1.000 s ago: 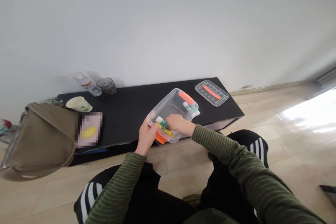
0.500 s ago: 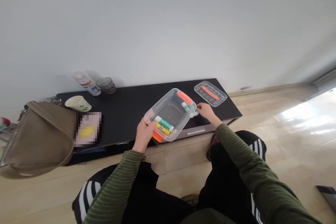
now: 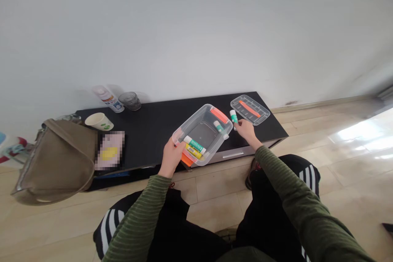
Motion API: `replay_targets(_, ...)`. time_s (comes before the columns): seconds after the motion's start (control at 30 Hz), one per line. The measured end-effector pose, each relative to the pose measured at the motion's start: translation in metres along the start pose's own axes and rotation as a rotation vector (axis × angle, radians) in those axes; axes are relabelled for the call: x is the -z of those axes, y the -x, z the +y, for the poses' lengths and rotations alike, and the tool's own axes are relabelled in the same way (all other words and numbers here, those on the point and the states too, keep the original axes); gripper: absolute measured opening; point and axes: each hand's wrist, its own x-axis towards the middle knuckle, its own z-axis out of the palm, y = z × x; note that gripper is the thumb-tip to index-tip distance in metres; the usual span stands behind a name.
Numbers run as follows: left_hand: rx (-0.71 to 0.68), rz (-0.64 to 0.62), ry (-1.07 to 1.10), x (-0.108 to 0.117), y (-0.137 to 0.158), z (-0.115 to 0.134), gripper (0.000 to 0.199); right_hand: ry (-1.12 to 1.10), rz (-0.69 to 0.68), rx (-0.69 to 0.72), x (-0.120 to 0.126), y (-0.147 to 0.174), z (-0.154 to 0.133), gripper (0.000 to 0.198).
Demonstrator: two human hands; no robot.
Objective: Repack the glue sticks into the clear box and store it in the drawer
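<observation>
My left hand (image 3: 172, 156) is closed on the near left rim of a tilted clear plastic box (image 3: 208, 159) with orange latches. A green-and-white glue stick (image 3: 196, 144) and a yellow glue stick (image 3: 193, 151) lie in the box beside my left thumb. My right hand (image 3: 246, 130) pinches another glue stick (image 3: 233, 117), white-capped with a green label, upright just right of the box. A further green-and-white stick (image 3: 218, 126) shows at the box's right end; I cannot tell whether it is inside or behind the clear wall.
The clear lid (image 3: 250, 109) with an orange handle lies on the black cabinet (image 3: 153, 125) at right. Leftward stand a paper cup (image 3: 99, 122), a spray can (image 3: 109, 100), a dark glass (image 3: 130, 101) and a brown bag (image 3: 58, 159). A wall (image 3: 196, 41) rises behind.
My right hand has come away from the box's right end, and the glue stick in it now shows clearly. My left hand still holds the box; the whole view has shifted slightly.
</observation>
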Motion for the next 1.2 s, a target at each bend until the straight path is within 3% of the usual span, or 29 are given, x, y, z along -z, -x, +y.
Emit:
replay_targets(0.1, 0.001, 0.002, -0.024, 0.000, 0.001, 0.001, 0.053, -0.282, 0.370, 0.177, 0.017, 0.023, -0.015, 0.036)
replay_targets(0.17, -0.005, 0.003, -0.025, -0.001, 0.002, 0.003, 0.055, -0.370, 0.454, 0.347, 0.028, 0.042, -0.035, 0.036)
replay_targets(0.23, -0.003, 0.005, -0.030, -0.001, 0.003, 0.005, 0.057, -0.326, 0.334, 0.511, 0.036, 0.058, -0.059, 0.030)
replay_targets(0.3, -0.003, 0.003, -0.043, -0.001, 0.003, 0.005, 0.058, -0.188, 0.099, 0.612, 0.037, 0.069, -0.083, 0.024)
replay_targets(0.4, -0.023, 0.006, -0.077, -0.001, 0.003, 0.004, 0.056, 0.069, -0.210, 0.614, 0.026, 0.074, -0.110, 0.023)
replay_targets(0.47, -0.034, 0.011, -0.109, 0.000, 0.002, 0.004, 0.053, 0.203, -0.305, 0.582, 0.014, 0.074, -0.122, 0.027)
replay_targets(0.63, -0.013, 0.028, -0.151, -0.001, 0.003, 0.008, 0.048, 0.361, -0.404, 0.525, -0.001, 0.072, -0.135, 0.036)
replay_targets(0.87, -0.068, -0.005, -0.125, -0.003, 0.005, 0.011, 0.054, 0.384, -0.551, 0.437, -0.008, 0.069, -0.139, 0.029)
replay_targets(1.07, -0.056, -0.003, -0.141, -0.002, 0.005, 0.010, 0.057, 0.257, -0.445, 0.443, -0.012, 0.075, -0.133, 0.038)
replay_targets(1.2, -0.056, 0.004, -0.133, -0.002, 0.003, 0.006, 0.055, 0.200, -0.334, 0.461, -0.002, 0.075, -0.129, 0.035)
